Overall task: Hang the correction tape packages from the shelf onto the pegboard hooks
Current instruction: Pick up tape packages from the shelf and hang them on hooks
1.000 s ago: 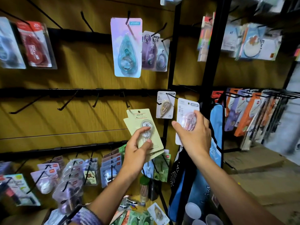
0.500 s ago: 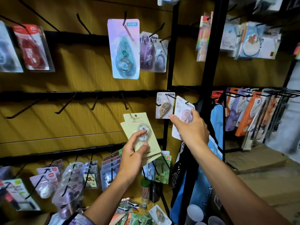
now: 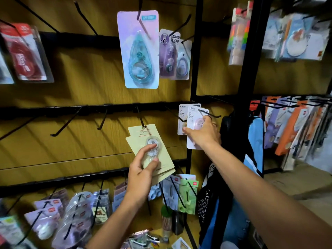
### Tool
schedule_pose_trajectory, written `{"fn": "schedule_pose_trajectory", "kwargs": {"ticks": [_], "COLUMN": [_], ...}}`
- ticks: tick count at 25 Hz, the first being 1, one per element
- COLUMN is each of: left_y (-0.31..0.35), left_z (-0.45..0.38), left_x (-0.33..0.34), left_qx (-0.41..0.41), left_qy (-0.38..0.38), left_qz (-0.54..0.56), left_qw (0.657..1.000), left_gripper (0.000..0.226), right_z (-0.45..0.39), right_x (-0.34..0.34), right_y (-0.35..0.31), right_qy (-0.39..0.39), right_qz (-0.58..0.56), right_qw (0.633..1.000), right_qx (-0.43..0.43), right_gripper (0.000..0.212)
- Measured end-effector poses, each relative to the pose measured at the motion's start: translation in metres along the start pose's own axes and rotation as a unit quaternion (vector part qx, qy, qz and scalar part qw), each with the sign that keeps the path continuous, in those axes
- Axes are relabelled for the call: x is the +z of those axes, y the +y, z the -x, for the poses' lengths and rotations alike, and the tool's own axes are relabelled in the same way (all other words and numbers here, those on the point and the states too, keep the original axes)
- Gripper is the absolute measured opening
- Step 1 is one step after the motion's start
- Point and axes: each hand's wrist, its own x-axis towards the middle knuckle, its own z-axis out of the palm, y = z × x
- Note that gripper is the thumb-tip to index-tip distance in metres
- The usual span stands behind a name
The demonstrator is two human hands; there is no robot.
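My left hand (image 3: 142,175) grips two pale green correction tape packages (image 3: 140,137), thumb and fingers round the clear blister; their top edge sits at the tip of a black hook (image 3: 141,119) on the middle rail. My right hand (image 3: 203,133) holds a white-and-pink correction tape package (image 3: 193,114) up at a black hook (image 3: 209,115) at the rail's right end, next to a similar white package (image 3: 181,119) that hangs there. My right fingers cover the pink blister.
A large lilac card with a teal tape (image 3: 139,49) hangs above, with purple packs (image 3: 172,54) beside it. Several bare hooks (image 3: 66,123) jut from the middle rail. Red packs (image 3: 25,53) hang top left. A black upright post (image 3: 194,69) and crowded racks (image 3: 296,123) stand to the right.
My right hand has carried the white-and-pink package up and left to the hook by the hanging white package. My left hand has raised the green packages to the hook tip.
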Motion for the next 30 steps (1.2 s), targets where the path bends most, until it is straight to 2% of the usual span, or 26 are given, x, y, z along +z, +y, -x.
{"fn": "schedule_pose_trajectory", "kwargs": {"ticks": [8, 13, 15, 17, 19, 21, 23, 24, 28, 30], "left_y": [-0.014, -0.016, -0.015, -0.013, -0.007, -0.001, 0.006, 0.007, 0.016, 0.02], "left_z": [-0.055, -0.059, -0.053, -0.044, -0.03, -0.018, -0.003, 0.004, 0.03, 0.037], "left_x": [-0.026, -0.036, -0.037, -0.036, -0.034, -0.03, -0.027, -0.026, -0.027, -0.028], "left_qx": [0.023, 0.005, 0.002, 0.0, 0.006, 0.014, 0.018, 0.019, 0.005, -0.004], "left_qy": [-0.012, -0.022, -0.019, -0.019, -0.018, -0.034, -0.048, -0.057, -0.087, -0.104], "left_qz": [-0.046, -0.042, -0.036, -0.03, -0.026, -0.012, -0.012, -0.02, -0.055, -0.07], "left_qw": [0.999, 0.999, 0.999, 0.999, 0.999, 0.999, 0.999, 0.998, 0.995, 0.992], "left_gripper": [0.041, 0.042, 0.043, 0.044, 0.047, 0.056, 0.067, 0.072, 0.089, 0.087], "right_z": [-0.065, -0.076, -0.064, -0.04, -0.006, 0.032, 0.072, 0.09, 0.137, 0.147], "right_x": [0.064, 0.075, 0.07, 0.063, 0.057, 0.05, 0.038, 0.031, 0.011, 0.005], "right_y": [-0.013, -0.01, -0.004, 0.003, 0.01, 0.014, 0.013, 0.012, 0.014, 0.018], "right_qy": [-0.002, -0.01, 0.001, 0.013, -0.052, -0.211, -0.361, -0.393, -0.366, -0.343], "right_qz": [0.026, -0.029, -0.052, -0.07, -0.114, -0.207, -0.264, -0.286, -0.338, -0.346], "right_qw": [0.999, 1.0, 0.999, 0.997, 0.992, 0.955, 0.894, 0.873, 0.865, 0.87], "right_qx": [-0.019, 0.005, 0.013, 0.009, -0.002, 0.007, 0.019, 0.024, 0.061, 0.067], "right_gripper": [0.089, 0.091, 0.087, 0.072, 0.047, 0.026, 0.029, 0.032, 0.043, 0.042]}}
